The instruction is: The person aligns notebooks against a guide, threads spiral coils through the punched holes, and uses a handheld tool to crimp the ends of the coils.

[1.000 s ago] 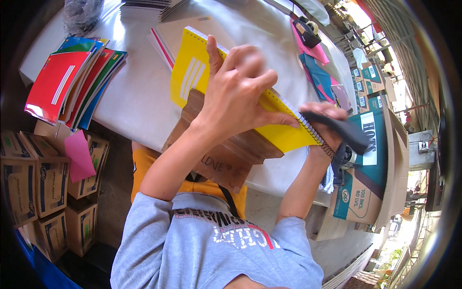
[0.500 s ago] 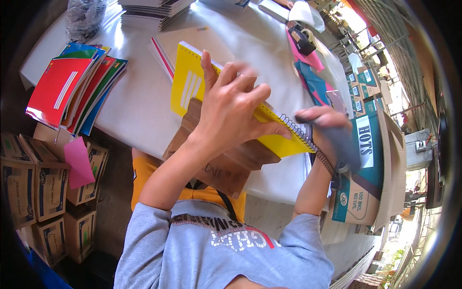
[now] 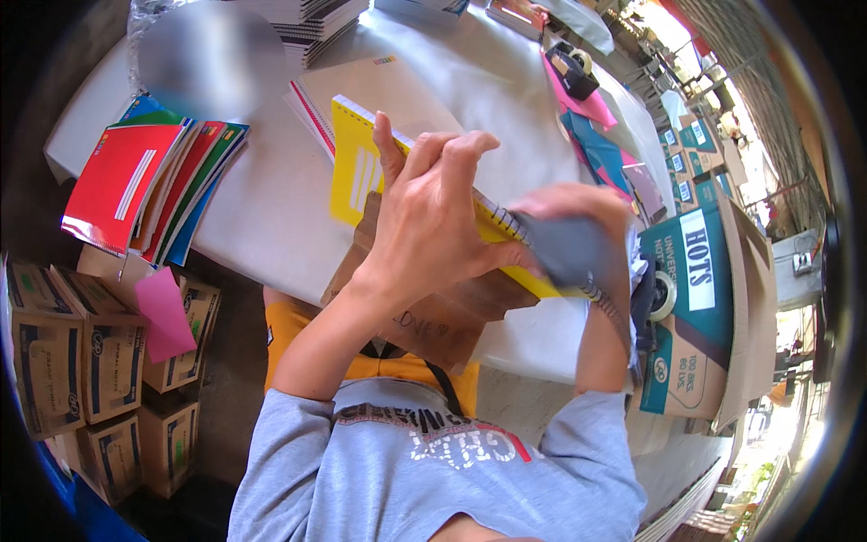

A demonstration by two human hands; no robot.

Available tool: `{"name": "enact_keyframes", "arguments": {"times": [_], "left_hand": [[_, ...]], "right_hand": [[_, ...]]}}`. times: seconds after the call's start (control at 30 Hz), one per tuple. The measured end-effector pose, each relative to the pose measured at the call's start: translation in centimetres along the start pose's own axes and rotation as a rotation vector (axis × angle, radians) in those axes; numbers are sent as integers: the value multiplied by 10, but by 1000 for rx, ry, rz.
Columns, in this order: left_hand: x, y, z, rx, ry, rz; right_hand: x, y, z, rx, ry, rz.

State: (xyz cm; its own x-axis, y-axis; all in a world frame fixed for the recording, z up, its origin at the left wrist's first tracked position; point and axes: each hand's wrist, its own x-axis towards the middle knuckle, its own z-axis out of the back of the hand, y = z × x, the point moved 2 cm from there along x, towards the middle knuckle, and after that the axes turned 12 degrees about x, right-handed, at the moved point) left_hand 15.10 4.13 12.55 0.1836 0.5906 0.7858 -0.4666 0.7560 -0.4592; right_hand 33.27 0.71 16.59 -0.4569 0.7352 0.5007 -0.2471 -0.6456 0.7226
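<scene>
My left hand point(image 3: 429, 208) is closed on a yellow spiral notebook point(image 3: 350, 167), gripping it tilted, with its wire-coil edge upward. Along that edge runs the dark coil point(image 3: 497, 215), and its loose end trails past the notebook's right corner toward my right wrist. At the coil's right part is my right hand point(image 3: 582, 203), smeared by motion. Below its fingers shows a dark grey thing point(image 3: 571, 253), too blurred to name. Beneath the notebook a creased piece of brown cardboard point(image 3: 420, 330) with handwriting sticks out over the table's front edge.
Red, green and blue notebooks point(image 3: 126, 185) are stacked at the left table edge. Behind lie cream-covered notebooks point(image 3: 375, 90) and a black tape dispenser point(image 3: 573, 72). Cartons point(image 3: 113, 361) stand low on the left. An open teal carton point(image 3: 691, 339) is at the right.
My right hand has moved left along the coil with the dark grey thing. My left hand keeps its hold on the notebook. The whole view has shifted slightly.
</scene>
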Motion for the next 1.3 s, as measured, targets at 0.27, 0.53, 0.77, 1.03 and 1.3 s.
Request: {"name": "enact_keyframes", "arguments": {"times": [0.27, 0.53, 0.77, 1.03, 1.3], "left_hand": [[8, 4, 14, 126, -33, -17], [17, 43, 41, 212, 3, -65], [19, 47, 36, 120, -75, -98], [20, 50, 35, 105, -81, -102], [24, 46, 33, 118, -51, -98]], "right_hand": [[20, -5, -7, -152, -5, -213], [23, -40, -14, -128, -299, -327], [29, -27, -8, -327, -27, -177], [37, -41, -20, -308, -209, -324], [36, -30, -6, -176, -236, -218]]}}
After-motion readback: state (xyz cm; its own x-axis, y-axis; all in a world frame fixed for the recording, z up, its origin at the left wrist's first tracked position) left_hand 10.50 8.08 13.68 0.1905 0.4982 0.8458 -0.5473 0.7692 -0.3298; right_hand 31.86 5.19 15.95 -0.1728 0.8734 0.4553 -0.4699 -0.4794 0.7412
